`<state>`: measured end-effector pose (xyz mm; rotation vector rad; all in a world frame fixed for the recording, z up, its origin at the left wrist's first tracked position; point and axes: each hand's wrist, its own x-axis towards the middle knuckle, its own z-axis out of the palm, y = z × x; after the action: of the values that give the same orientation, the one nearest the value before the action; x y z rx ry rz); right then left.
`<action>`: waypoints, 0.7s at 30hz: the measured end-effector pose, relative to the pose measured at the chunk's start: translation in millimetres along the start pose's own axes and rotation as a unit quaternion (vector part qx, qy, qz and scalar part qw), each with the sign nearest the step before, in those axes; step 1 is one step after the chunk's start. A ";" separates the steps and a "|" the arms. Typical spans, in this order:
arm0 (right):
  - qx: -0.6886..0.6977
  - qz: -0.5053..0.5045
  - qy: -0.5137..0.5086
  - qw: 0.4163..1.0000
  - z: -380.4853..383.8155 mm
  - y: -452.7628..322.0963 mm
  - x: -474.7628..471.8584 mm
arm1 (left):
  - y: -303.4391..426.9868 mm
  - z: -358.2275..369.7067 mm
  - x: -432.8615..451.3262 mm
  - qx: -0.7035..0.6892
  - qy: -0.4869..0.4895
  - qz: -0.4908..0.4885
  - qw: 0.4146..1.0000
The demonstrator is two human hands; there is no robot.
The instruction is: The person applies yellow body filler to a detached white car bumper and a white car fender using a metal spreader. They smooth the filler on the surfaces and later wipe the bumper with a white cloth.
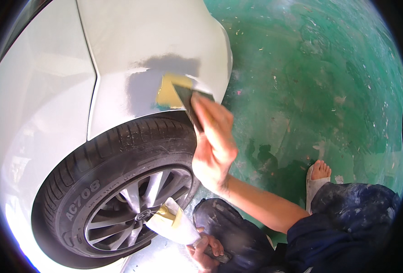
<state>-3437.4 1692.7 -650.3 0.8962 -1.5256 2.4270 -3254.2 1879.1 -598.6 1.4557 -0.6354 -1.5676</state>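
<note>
My right hand (218,136) grips a dark flat filler spreader (187,99) by its edge. The spreader's blade lies over a patch of yellow body filler (169,92) on a white car's body panel (130,41), just above the wheel arch. Grey primer-like areas (140,90) surround the yellow patch, and my fingers and the blade hide its right part. Lower down, my left hand (205,250) holds a putty knife (184,230) by the handle. Yellow filler (169,216) sits on its broad, whitish blade, which is in front of the wheel.
Below the panel is a black tyre (75,191) on a spoked alloy wheel (150,191). A panel seam (94,78) runs down to the arch. The green floor (290,85) is scuffed and spotted. My sandalled foot (319,174) and paint-stained trouser legs (228,232) are close by.
</note>
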 end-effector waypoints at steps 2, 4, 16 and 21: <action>0.025 -0.001 0.011 1.000 7.5 2.7 19.6 | -0.8 -1.0 1.2 -0.002 -0.015 0.003 1.000; 0.018 -0.003 0.014 1.000 18.2 2.4 18.3 | -0.8 -1.8 0.2 0.002 0.001 0.003 1.000; 0.013 -0.002 -0.028 1.000 1.0 -10.5 -5.3 | 6.9 7.4 -0.2 0.010 -0.010 -0.017 1.000; 0.055 -0.001 0.028 0.998 26.2 -1.0 19.8 | 6.3 1.5 -5.1 0.022 0.003 -0.012 1.000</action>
<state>-3442.4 1667.0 -630.6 0.8403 -1.3846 2.5342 -3254.4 1880.1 -590.4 1.5045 -0.6538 -1.5762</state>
